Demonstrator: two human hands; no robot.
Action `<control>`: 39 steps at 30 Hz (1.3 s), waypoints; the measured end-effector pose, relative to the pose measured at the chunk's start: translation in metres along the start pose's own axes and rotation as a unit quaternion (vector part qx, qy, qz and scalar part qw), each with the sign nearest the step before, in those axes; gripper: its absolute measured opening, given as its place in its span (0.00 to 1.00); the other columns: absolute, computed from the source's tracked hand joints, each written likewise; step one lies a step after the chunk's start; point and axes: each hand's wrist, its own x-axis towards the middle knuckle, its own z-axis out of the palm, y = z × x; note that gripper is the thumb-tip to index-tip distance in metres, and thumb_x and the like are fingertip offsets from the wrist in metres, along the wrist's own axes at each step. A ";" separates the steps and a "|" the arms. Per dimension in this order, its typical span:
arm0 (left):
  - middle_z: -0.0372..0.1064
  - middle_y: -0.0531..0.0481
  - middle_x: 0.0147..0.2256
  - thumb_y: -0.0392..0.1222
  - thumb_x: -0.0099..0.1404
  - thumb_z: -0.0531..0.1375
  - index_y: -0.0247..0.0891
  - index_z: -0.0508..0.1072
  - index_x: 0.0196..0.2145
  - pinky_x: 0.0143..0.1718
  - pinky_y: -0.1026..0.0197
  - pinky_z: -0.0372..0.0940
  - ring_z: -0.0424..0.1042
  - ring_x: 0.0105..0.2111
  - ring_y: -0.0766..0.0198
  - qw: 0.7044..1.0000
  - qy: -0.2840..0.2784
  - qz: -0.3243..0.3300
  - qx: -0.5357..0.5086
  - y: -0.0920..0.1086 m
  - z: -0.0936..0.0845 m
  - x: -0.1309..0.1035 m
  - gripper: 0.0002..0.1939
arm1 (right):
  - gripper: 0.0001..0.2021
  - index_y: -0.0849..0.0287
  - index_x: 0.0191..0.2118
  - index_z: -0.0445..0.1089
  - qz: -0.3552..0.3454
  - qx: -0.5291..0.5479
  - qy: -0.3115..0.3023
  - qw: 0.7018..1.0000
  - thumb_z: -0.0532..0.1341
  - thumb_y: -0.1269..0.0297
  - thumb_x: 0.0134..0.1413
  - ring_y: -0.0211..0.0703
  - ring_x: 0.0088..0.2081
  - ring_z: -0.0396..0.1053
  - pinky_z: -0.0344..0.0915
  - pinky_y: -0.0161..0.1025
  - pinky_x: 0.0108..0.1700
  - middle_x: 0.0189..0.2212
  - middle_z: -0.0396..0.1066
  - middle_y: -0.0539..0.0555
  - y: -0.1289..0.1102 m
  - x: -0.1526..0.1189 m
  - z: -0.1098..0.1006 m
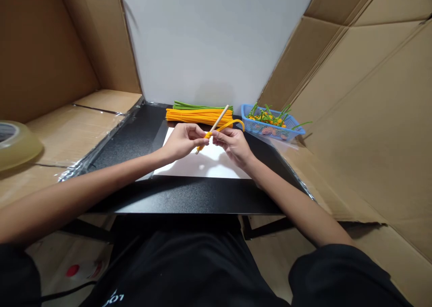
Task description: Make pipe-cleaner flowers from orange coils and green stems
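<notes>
A thin pale wooden stick point(221, 116) slants up to the right above the white sheet of paper point(202, 168). Around its lower part, an orange pipe cleaner point(238, 121) is wound in coils, and its loose length arches out over my right hand. My left hand point(182, 141) pinches the stick and the coils between thumb and fingers. From the other side, my right hand point(235, 146) is closed on the pipe cleaner beside the coils. The fingers partly hide the wound part.
Bundles of orange pipe cleaners point(192, 116) and green pipe cleaners point(199, 105) lie at the back of the black table point(168, 195). A blue basket point(248, 123) with green and orange pieces stands back right. Cardboard walls flank both sides; a tape roll point(25, 147) lies left.
</notes>
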 end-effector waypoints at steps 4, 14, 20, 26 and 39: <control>0.77 0.45 0.27 0.40 0.47 0.76 0.32 0.75 0.28 0.30 0.60 0.68 0.74 0.27 0.63 0.996 -0.036 -0.051 -0.069 0.004 -0.002 0.001 0.15 | 0.14 0.58 0.26 0.78 0.047 0.064 -0.017 0.997 0.79 0.58 0.35 0.35 0.30 0.67 0.67 0.37 0.39 0.26 0.74 0.48 -0.002 0.000 -0.001; 0.75 0.46 0.28 0.37 0.52 0.72 0.32 0.74 0.27 0.34 0.62 0.63 0.71 0.29 0.66 0.957 -0.173 -0.151 -0.176 -0.001 -0.007 0.002 0.11 | 0.12 0.59 0.34 0.80 0.104 0.083 -0.125 0.983 0.75 0.63 0.41 0.39 0.33 0.71 0.70 0.40 0.43 0.30 0.77 0.51 -0.008 -0.001 -0.006; 0.73 0.48 0.28 0.37 0.55 0.70 0.32 0.72 0.26 0.36 0.61 0.62 0.70 0.29 0.67 0.969 -0.127 -0.125 -0.173 -0.007 0.001 0.000 0.10 | 0.12 0.61 0.36 0.80 0.114 0.088 -0.131 0.981 0.73 0.66 0.42 0.38 0.32 0.71 0.69 0.41 0.45 0.30 0.77 0.51 -0.009 0.000 -0.006; 0.72 0.49 0.26 0.41 0.55 0.71 0.34 0.67 0.26 0.31 0.62 0.60 0.70 0.27 0.66 0.986 -0.079 -0.099 -0.106 -0.007 0.001 -0.002 0.15 | 0.12 0.59 0.36 0.81 0.096 0.078 -0.124 0.985 0.75 0.66 0.41 0.39 0.34 0.72 0.68 0.42 0.46 0.31 0.78 0.51 -0.003 0.001 -0.004; 0.68 0.50 0.23 0.46 0.57 0.73 0.30 0.74 0.27 0.26 0.69 0.59 0.66 0.24 0.72 0.952 -0.169 -0.119 -0.225 0.001 0.001 -0.002 0.17 | 0.15 0.55 0.41 0.81 0.088 0.142 -0.182 0.969 0.75 0.55 0.47 0.39 0.37 0.72 0.70 0.43 0.49 0.33 0.77 0.50 -0.003 -0.005 -0.002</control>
